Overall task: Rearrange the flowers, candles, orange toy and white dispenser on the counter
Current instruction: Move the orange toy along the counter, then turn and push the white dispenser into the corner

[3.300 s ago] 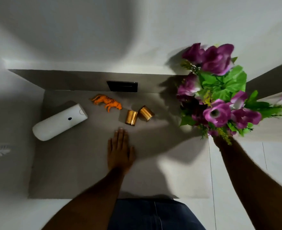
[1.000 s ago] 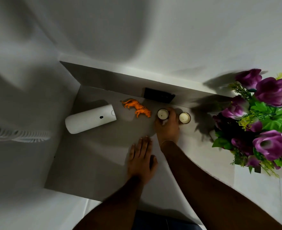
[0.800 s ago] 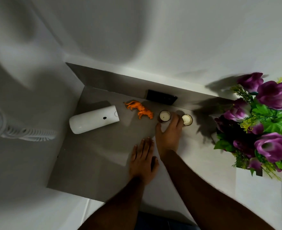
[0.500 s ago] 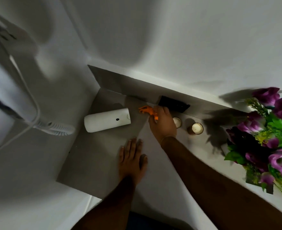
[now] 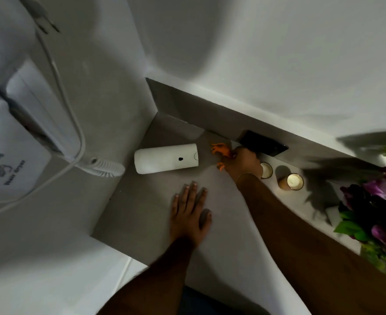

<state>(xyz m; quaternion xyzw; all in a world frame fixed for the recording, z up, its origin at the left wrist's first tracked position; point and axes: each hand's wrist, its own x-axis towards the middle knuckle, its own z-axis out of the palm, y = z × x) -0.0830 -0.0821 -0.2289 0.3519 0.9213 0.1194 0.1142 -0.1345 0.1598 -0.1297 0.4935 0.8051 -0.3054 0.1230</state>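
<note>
My right hand (image 5: pixel 243 163) is closed around the orange toy (image 5: pixel 218 150) near the back of the grey counter (image 5: pixel 146 214); only the toy's ends show past my fingers. The white dispenser (image 5: pixel 165 158) lies on its side just left of the toy. My left hand (image 5: pixel 190 211) rests flat on the counter, fingers apart, holding nothing. Two gold-cased candles stand upright to the right of my right wrist: one (image 5: pixel 266 170) partly hidden behind it, the other (image 5: pixel 292 181) in the open. The purple flowers (image 5: pixel 378 208) with green leaves stand at the right edge.
A black flat object (image 5: pixel 263 143) leans against the back ledge behind the toy. A white wall-mounted hair dryer unit (image 5: pixel 16 142) with a coiled cord (image 5: pixel 105 167) hangs on the left wall. White walls close in the counter's corner at the back left.
My right hand left the two candles, now upright, and moved left onto the orange toy, closing on it. The view has swung left. My left hand stays flat.
</note>
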